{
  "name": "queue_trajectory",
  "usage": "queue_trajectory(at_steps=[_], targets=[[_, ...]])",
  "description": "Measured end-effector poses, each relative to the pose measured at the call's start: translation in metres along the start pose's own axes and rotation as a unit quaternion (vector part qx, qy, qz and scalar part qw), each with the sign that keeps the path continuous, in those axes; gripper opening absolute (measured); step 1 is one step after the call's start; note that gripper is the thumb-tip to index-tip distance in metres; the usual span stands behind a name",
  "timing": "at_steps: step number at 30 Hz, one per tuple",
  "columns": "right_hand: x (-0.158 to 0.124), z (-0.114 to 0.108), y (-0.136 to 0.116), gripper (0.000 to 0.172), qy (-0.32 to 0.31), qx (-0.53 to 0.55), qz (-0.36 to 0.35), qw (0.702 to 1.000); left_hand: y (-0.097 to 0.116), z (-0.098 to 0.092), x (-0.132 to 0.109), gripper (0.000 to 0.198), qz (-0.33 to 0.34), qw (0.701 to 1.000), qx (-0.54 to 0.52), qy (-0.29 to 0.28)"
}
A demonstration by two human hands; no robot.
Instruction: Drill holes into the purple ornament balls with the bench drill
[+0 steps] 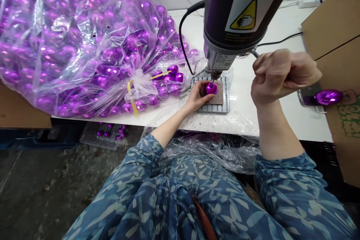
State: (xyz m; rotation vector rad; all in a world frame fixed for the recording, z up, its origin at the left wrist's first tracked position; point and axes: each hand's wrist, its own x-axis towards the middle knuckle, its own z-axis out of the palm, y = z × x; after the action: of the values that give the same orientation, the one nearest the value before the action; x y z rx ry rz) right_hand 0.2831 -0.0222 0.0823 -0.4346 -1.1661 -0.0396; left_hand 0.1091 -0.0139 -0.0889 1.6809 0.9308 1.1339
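My left hand (pixel 197 98) grips a shiny purple ball (pixel 210 88) and holds it on the brown pad (pixel 219 96) of the metal base plate (pixel 227 105), right under the drill bit. The grey bench drill head (pixel 239 11) with a yellow warning sticker hangs above it. My right hand (pixel 278 75) is closed in a fist round the drill's lever (pixel 255 54), whose metal rod shows just past my fingers.
A big clear plastic bag (pixel 70 37) full of purple balls fills the left of the white table (pixel 292 120). Another purple ball (pixel 328 96) lies at the right by cardboard boxes (pixel 337 26). A tray with several balls (pixel 108 134) sits on the floor. Plastic sheet covers my lap.
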Motion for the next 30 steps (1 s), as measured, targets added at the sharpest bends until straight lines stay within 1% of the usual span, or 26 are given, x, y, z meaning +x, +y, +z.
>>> queue_trajectory(at_steps=[4, 13, 17, 19, 22, 24, 25, 26, 28, 30], targets=[[-0.005, -0.006, 0.006, 0.073, -0.007, -0.009, -0.025, 1.000, -0.001, 0.000, 0.000, 0.062, -0.004, 1.000, -0.005, 0.001], [-0.012, -0.016, 0.016, 0.071, -0.046, -0.059, -0.039, 0.996, 0.002, 0.001, -0.001, 0.061, 0.003, 1.000, -0.003, 0.000], [-0.019, -0.021, 0.015, 0.074, -0.069, -0.056, -0.036, 0.995, 0.004, 0.000, -0.002, 0.059, 0.001, 1.000, -0.004, 0.001], [-0.018, -0.019, 0.011, 0.074, -0.071, -0.037, -0.037, 0.996, 0.005, 0.000, -0.002, 0.059, 0.000, 1.000, -0.007, 0.001], [0.001, -0.004, -0.002, 0.070, -0.051, -0.021, 0.000, 0.998, 0.007, 0.000, -0.002, 0.058, -0.002, 1.000, -0.014, -0.003], [0.023, 0.012, -0.010, 0.063, -0.025, -0.014, 0.045, 0.999, 0.008, 0.000, -0.003, 0.057, -0.004, 1.000, -0.017, -0.004], [0.036, 0.020, -0.013, 0.063, -0.022, -0.011, 0.062, 0.998, 0.008, 0.000, -0.003, 0.056, -0.006, 1.000, -0.017, -0.003], [0.048, 0.027, -0.014, 0.064, -0.002, 0.009, 0.089, 0.996, 0.008, 0.000, -0.003, 0.056, -0.006, 1.000, -0.017, -0.002], [0.068, 0.038, -0.015, 0.066, -0.041, 0.012, 0.154, 0.987, 0.007, 0.001, -0.002, 0.056, -0.001, 1.000, -0.021, 0.001], [0.081, 0.042, -0.016, 0.064, -0.073, 0.018, 0.209, 0.975, 0.006, 0.002, -0.002, 0.057, 0.015, 1.000, -0.025, 0.001]])
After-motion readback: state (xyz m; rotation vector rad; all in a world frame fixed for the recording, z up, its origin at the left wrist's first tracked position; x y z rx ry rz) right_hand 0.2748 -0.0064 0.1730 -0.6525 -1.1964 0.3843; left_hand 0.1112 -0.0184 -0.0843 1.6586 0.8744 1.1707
